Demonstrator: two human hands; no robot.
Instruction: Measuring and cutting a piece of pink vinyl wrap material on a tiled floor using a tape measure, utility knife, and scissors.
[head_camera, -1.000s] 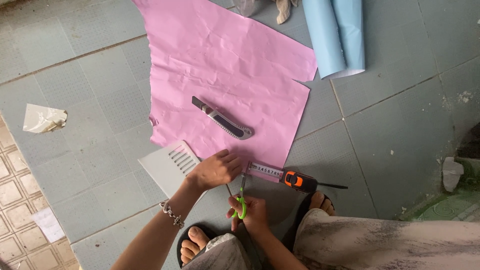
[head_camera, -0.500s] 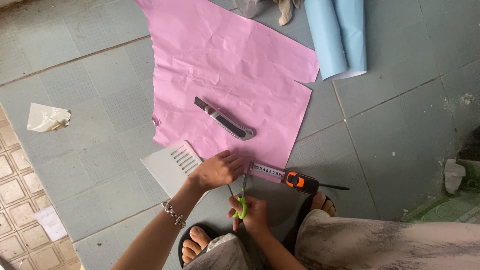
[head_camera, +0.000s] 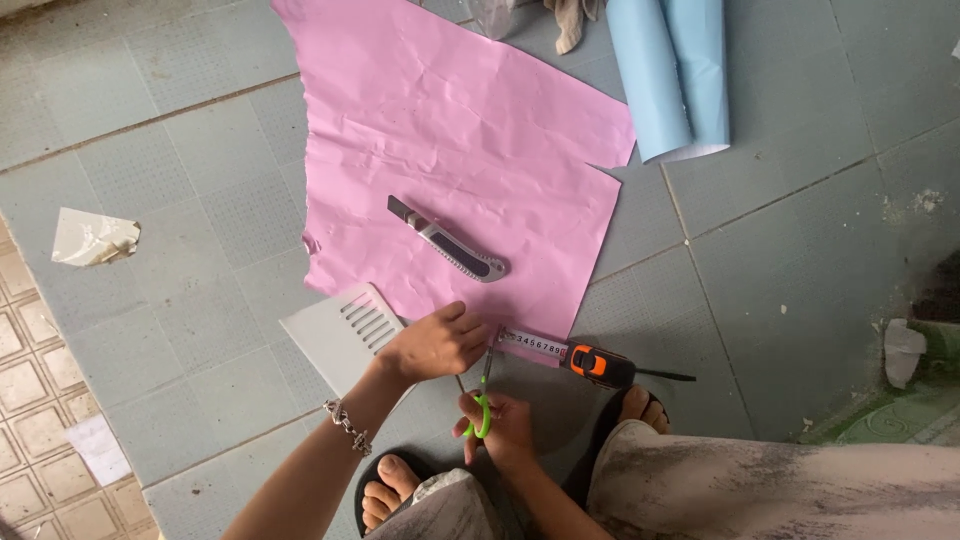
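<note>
1. The right hand (head_camera: 505, 430) was closed around a pair of green-handled scissors (head_camera: 484, 395), with the blades pointed up at the near edge of the pink paper sheet (head_camera: 470, 130).
2. The left hand (head_camera: 435, 342) was laid palm-down on that same near edge, fingers loosely curled and pressed on the paper, nothing gripped in it. A beaded bracelet (head_camera: 348, 426) was worn on that wrist.
3. The pink sheet was spread flat on the grey tiled floor (head_camera: 180, 180), pretty crinkled.
4. A utility knife (head_camera: 447, 240) was left lying on the middle of the sheet, well apart from both hands.
5. An orange-and-black tape measure (head_camera: 595, 362) was set just right of the hands, its tape pulled out along the paper's edge.
6. A white slotted panel (head_camera: 345, 332) was tucked partly under the sheet beside the left hand.
7. A blue paper roll (head_camera: 680, 70) was seen at the top, past the sheet's far corner.
</note>
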